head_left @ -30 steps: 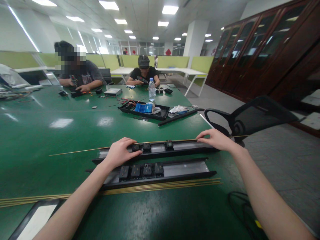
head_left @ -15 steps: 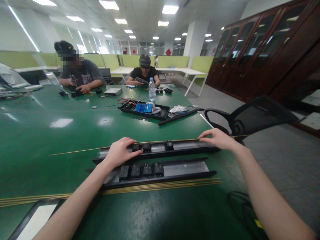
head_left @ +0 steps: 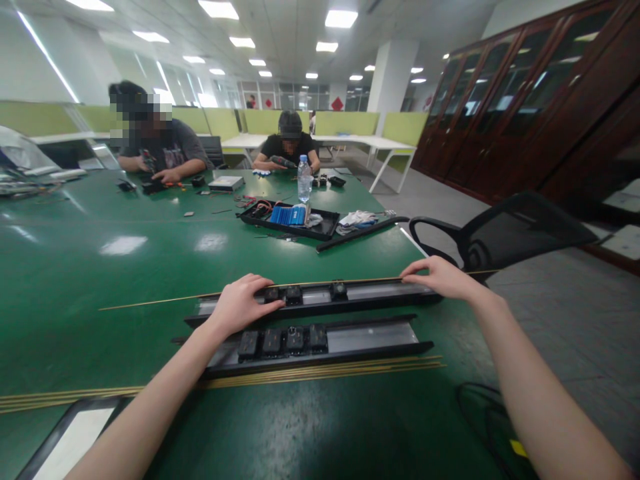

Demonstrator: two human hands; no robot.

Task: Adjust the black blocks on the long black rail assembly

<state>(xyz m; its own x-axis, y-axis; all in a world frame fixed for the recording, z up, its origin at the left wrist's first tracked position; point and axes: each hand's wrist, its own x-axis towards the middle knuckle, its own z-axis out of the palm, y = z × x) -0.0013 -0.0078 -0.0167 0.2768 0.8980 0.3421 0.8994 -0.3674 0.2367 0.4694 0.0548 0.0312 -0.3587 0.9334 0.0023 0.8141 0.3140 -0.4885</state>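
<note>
Head view: a slim, straight brass-coloured rod [head_left: 310,285] runs along the far rim of the farther grey-floored black channel [head_left: 320,309], long axis left to right, overshooting both ends. My right hand [head_left: 436,277] pinches it near the channel's right end. Over the left part, my left hand [head_left: 244,304] spreads thumb from fingers, partly hiding a boxy block [head_left: 272,294]; with fingertips obscured, I cannot tell whether it grips.

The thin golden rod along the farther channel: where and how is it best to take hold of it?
Probably pinch the rod at its left stretch, from the left and above: it is thin and straight, and there sticks out past the channel, clear of the left hand.
</note>
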